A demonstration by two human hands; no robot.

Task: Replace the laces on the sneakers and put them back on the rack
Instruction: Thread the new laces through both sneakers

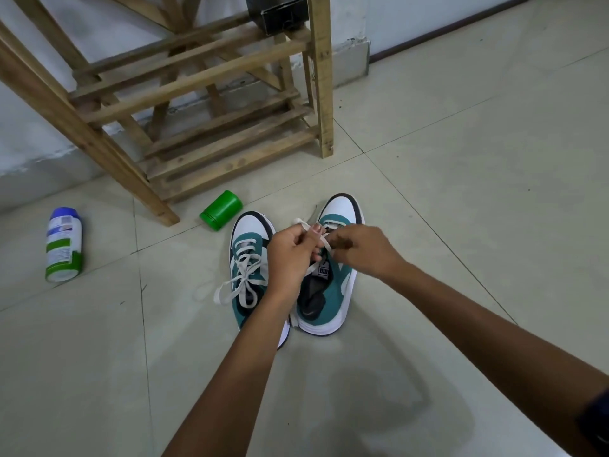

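Both of my hands are pinching the same white lace [324, 243] above the right sneaker [333, 268] — my left hand [290, 255] has its fingers curled around one strand, a loop of it poking up past my knuckles, and my right hand [361, 250] grips the other strand with thumb and fingers closed on it. That lace crosses between my hands and runs down toward the tongue of the shoe, where a small label shows; the lower eyelets look unlaced and the dark inside of the shoe lies open. Just beside it, on my left, stands the left sneaker [252, 258], teal and white like its partner, its lace [240, 282] already threaded through and tied in a loose bow whose ends trail onto the tiled floor [461, 192]. My left forearm crosses over its heel. Both shoes sit on the floor with toes pointing away from me, toward the wooden rack [204, 103]. Near the rack's front leg a green canister [221, 210] lies on its side — close to the toe of the left sneaker but apart from it. Farther to my left, well apart from the shoes, a white and green bottle [63, 245] lies on the tiles. Up on the rack's top shelf sits a dark box [280, 13].
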